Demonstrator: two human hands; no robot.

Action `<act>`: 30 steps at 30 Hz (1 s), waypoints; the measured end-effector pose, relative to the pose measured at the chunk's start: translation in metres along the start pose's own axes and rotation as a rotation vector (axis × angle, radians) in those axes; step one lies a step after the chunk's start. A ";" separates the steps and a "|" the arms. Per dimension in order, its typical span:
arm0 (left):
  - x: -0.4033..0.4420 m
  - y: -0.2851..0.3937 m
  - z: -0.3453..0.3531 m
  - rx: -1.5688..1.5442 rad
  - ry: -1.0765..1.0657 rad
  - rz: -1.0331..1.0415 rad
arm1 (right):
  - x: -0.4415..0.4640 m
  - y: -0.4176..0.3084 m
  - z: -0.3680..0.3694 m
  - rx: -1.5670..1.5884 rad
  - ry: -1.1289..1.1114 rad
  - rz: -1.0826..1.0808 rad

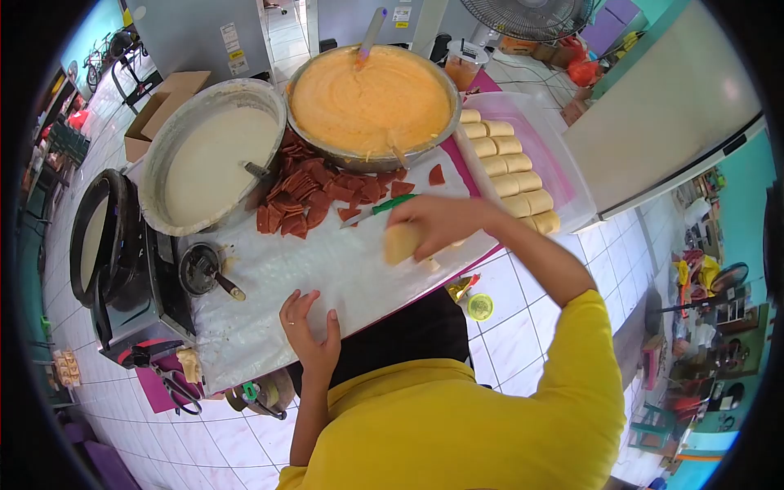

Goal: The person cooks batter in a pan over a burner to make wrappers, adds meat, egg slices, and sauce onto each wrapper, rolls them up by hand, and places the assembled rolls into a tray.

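Note:
My right hand (437, 222) is closed on a pale yellow roll (401, 243), slightly blurred, above the near right of the table. Just beyond that hand lies a knife with a green handle (394, 203). My left hand (311, 331) is over the table's front edge with its fingers apart and nothing in them. A pile of reddish-brown slices (302, 196), some triangular, covers the far middle of the plastic-covered table (269, 269). Similar pale rolls (506, 163) stand in rows in a clear plastic tray (572, 175) on the right.
A big bowl of orange mixture (371, 102) stands at the back, beside a basin of white batter (212, 163). On the left are a stove (155, 302) with a black pan (90, 237) and a small dark pan (198, 268). Scissors (175, 388) are at the lower left corner.

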State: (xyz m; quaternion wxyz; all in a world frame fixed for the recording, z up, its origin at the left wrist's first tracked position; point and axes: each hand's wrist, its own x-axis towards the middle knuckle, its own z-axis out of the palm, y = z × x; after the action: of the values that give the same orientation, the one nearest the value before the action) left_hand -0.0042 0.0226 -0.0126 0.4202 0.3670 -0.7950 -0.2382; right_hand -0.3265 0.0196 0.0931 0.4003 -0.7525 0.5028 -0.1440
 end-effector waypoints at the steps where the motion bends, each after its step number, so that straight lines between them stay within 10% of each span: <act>1: 0.000 0.001 0.001 0.009 -0.004 -0.004 | -0.017 0.008 -0.022 -0.012 0.015 0.073; 7: 0.002 0.003 0.008 0.057 -0.007 0.030 | -0.104 0.089 -0.124 0.881 0.408 0.368; 22: -0.004 0.005 0.015 0.275 0.008 0.049 | -0.102 0.253 -0.212 -0.301 0.428 0.582; 30: -0.004 0.005 0.015 0.291 -0.013 0.063 | -0.100 0.263 -0.215 -0.185 0.389 0.549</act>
State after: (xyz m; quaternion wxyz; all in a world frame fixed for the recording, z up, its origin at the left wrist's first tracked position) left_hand -0.0170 0.0296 -0.0190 0.3645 0.3974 -0.8350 -0.1095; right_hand -0.6730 -0.0373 0.0522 0.2510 -0.5805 0.7644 -0.1257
